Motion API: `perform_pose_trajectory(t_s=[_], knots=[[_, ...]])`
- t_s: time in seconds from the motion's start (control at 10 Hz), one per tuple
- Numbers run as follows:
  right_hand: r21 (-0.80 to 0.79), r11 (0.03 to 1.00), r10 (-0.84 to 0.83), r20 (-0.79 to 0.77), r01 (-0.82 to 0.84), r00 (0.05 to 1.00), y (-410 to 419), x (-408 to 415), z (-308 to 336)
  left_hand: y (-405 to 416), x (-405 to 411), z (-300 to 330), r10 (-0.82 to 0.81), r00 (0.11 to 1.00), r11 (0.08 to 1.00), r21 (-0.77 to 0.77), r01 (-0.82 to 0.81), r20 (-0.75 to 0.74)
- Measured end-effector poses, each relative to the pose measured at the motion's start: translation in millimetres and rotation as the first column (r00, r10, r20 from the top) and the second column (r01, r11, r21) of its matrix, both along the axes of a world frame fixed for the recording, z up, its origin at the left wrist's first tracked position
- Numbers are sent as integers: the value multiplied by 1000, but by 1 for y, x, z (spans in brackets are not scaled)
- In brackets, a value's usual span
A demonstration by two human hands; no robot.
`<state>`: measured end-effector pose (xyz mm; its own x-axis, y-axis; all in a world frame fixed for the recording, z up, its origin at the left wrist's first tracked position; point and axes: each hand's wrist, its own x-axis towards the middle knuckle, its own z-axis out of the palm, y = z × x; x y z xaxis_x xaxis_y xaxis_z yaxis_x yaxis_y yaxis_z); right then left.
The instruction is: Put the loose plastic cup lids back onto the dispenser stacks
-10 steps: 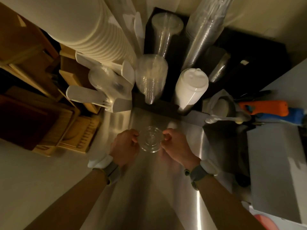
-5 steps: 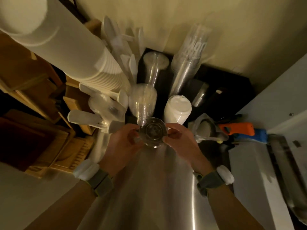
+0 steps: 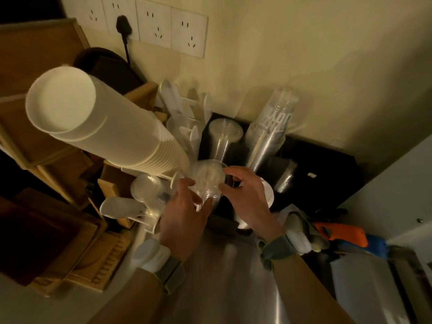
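A clear plastic lid sits at the top of the clear lid stack in the middle of the dispenser. My left hand pinches its left rim with thumb and fingers. My right hand holds its right rim with fingertips and thumb. I cannot tell whether the lid rests fully on the stack or is just above it. A white lid stack stands right of it, mostly hidden behind my right hand. A stack of clear dome lids lies in a white holder to the left.
A long stack of white paper cups leans out close on the left. Tall clear cup stacks stand behind in the black dispenser. An orange and blue tool lies right. Wooden racks fill the left; the steel counter is below.
Both hands lifted the clear lid off the steel counter and carried it away from me up to the top of the middle clear lid stack. The camera view tilted up toward the wall.
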<state>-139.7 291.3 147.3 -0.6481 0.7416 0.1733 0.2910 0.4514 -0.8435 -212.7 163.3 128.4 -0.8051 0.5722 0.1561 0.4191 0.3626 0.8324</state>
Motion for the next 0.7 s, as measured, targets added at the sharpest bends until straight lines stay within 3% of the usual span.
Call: perform_pose_trajectory(t_s=[0.2,0.4,0.7], knots=[[18,999,32,34,-32,999,6,-23,-11,10,0,2,83,996,995,-48,-82,18],[109,992,47,133,-62,990,10,-31,-23,14,-2,4,66,995,991,-122,-57,77],[17,1000,19,17,-19,1000,8,-29,-27,14,-4,4,16,995,995,-97,-7,99]])
